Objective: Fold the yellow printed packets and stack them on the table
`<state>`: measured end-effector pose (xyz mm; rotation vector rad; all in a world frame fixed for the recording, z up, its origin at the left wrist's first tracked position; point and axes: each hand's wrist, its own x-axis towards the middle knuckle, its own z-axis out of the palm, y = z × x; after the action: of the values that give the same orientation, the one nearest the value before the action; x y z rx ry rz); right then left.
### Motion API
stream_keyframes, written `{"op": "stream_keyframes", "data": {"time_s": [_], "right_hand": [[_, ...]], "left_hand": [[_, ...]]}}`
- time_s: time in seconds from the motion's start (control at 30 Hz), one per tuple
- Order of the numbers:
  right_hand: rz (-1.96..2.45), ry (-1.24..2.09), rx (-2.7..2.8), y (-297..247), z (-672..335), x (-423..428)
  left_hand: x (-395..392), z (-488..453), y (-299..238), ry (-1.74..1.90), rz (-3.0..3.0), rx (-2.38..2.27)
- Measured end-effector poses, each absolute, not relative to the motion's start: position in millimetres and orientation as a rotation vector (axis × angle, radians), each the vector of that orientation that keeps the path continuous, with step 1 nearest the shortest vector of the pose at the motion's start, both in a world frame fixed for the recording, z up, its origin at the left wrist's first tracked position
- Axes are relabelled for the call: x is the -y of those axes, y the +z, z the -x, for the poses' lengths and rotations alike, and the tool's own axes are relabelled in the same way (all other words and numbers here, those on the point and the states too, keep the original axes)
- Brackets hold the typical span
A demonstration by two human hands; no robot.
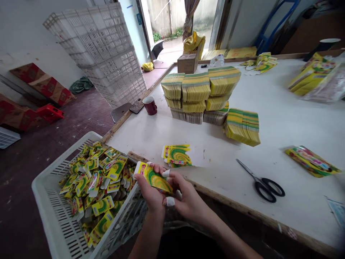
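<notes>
A yellow and green printed carton is held over the front edge of the table. My left hand is closed around it, thumb along the near side and fingertips showing past the far side. At the carton's lower right end, my right hand is closed on it, with white tape on its thumb and a finger; part of the grip is hidden. Just beyond lie several flat yellow cartons on the white table. A white plastic crate full of small yellow cartons stands left of my hands.
Stacked bundles of flat cartons rise mid-table, with another bundle beside them. Black-handled scissors and a printed packet lie right. A maroon mug and phone sit near the left edge. Tall white crates stand behind.
</notes>
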<state>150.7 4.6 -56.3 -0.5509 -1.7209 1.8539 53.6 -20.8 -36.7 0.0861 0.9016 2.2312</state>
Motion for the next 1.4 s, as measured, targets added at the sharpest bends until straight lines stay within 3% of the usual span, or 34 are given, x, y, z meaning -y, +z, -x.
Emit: {"op": "stream_keyframes", "data": {"time_s": [0.17, 0.3, 0.5, 0.67, 0.8, 1.03, 1.17, 1.4], "right_hand": [[0.688, 1.674, 1.677, -60.5, -157.9, -17.5], [0.643, 1.425, 1.867, -53.5, -174.0, -29.0], [0.616, 0.818, 2.164, -38.7, -199.8, -42.1], [0.383, 0.505, 2.481, -25.5, -199.8, -35.2], [0.543, 0.709, 2.217, -30.7, -195.0, -30.0], [0.687, 1.807, 1.529, -52.2, -182.3, -25.9], [0.717, 1.842, 1.507, -43.3, -172.7, -28.5], [0.642, 1.679, 1.751, -52.2, -178.9, -30.0]], "left_hand": [[29.7, -51.5, -52.0, 2.035, -0.321, -1.211], [37.7, -43.0, -61.8, 2.083, -0.377, -1.399], [55.0, -9.3, -24.5, 1.87, -0.641, -1.3], [58.6, -13.6, -6.9, 1.252, -1.08, -1.512], [51.7, -32.9, -23.8, 1.153, -1.142, -1.639], [56.7, -50.2, -43.3, 1.334, -1.139, -1.707], [55.5, -55.0, -48.4, 1.384, -1.245, -1.665], [49.2, -52.1, -45.5, 1.123, -1.402, -1.723]]}}
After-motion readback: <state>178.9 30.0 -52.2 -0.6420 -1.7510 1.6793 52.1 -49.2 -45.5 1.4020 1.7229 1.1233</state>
